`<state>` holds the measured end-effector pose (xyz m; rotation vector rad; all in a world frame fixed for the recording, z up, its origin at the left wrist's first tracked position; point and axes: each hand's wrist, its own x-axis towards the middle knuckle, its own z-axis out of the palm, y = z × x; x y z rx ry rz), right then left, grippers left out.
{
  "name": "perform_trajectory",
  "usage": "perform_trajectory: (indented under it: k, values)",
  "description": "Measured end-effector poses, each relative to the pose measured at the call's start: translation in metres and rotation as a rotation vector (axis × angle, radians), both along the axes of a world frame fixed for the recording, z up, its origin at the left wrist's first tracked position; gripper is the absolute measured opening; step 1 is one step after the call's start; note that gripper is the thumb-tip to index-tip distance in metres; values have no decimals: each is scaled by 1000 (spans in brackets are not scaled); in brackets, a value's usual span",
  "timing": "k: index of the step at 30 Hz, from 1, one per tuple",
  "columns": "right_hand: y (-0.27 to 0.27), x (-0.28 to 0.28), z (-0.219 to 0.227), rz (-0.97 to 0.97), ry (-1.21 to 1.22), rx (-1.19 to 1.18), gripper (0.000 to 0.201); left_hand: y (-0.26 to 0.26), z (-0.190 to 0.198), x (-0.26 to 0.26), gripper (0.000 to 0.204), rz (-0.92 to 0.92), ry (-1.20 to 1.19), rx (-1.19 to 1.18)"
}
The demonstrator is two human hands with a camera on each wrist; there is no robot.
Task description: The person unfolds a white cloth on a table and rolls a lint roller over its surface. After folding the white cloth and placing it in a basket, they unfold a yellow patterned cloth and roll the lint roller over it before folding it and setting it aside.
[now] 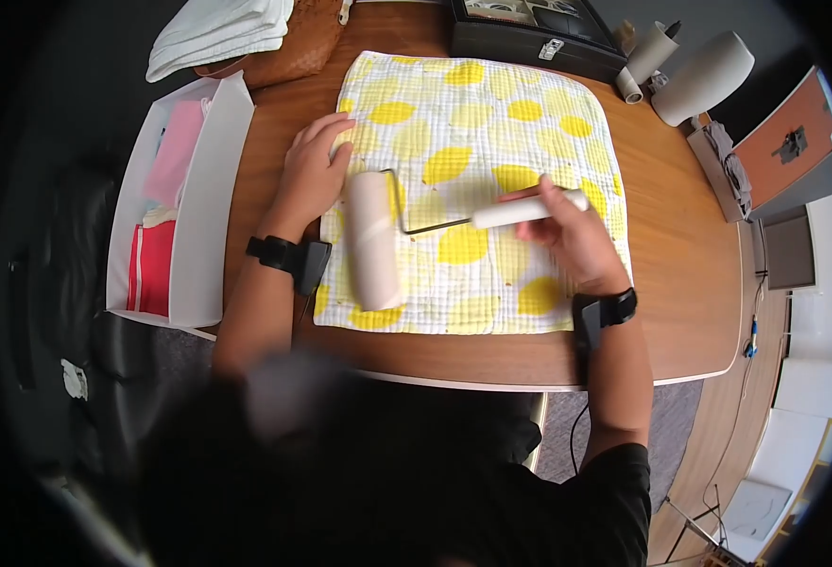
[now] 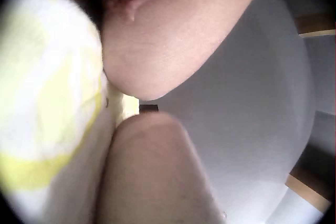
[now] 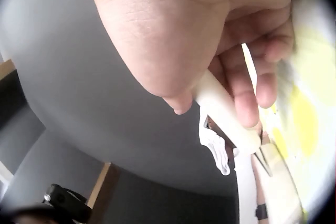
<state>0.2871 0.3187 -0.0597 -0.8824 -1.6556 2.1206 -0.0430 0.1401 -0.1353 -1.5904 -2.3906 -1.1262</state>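
A cloth [image 1: 455,248] with yellow lemon prints lies spread on the wooden table, small dark specks dotted over it. My right hand [image 1: 578,236] grips the white handle [image 1: 520,210] of a lint roller, also seen in the right wrist view, where the fingers wrap its handle [image 3: 223,109]. The pale roller head [image 1: 375,246] lies over the cloth's left part, slightly blurred. At the cloth's upper left edge, my left hand [image 1: 317,170] rests with its fingers on the fabric. Close up in the left wrist view, the left thumb and a finger [image 2: 152,166] show beside the cloth [image 2: 47,87].
A white box [image 1: 210,236] with folded pink and red cloths stands on the left. Behind are white towels [image 1: 217,33], a brown leather bag [image 1: 298,47] and a black case [image 1: 539,42]. Back right hold a white vase [image 1: 704,80] and a grey box [image 1: 718,170].
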Motion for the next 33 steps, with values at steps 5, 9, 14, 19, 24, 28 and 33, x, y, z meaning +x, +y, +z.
perform_trajectory:
  k: [5,9,14,19,24,28,33]
  values:
    - [86,53,-7,-445,58,74,45,0,-1,2,37,58,-10,-51]
    - [151,108,-17,-867,258,89,37,1,1,6,48,171,97,-187]
    - [143,111,-7,-890,275,54,34,3,-2,6,58,203,115,-305]
    - [79,49,-11,-223,172,8,33,3,-3,1,59,159,58,-315]
    - [7,11,15,34,6,-13,39,2,-7,-4,59,114,67,-294]
    - [64,42,0,-291,31,64,38,2,-7,-4,59,119,57,-301]
    - [141,108,1,-885,214,131,18,1,-6,-3,59,106,63,-289]
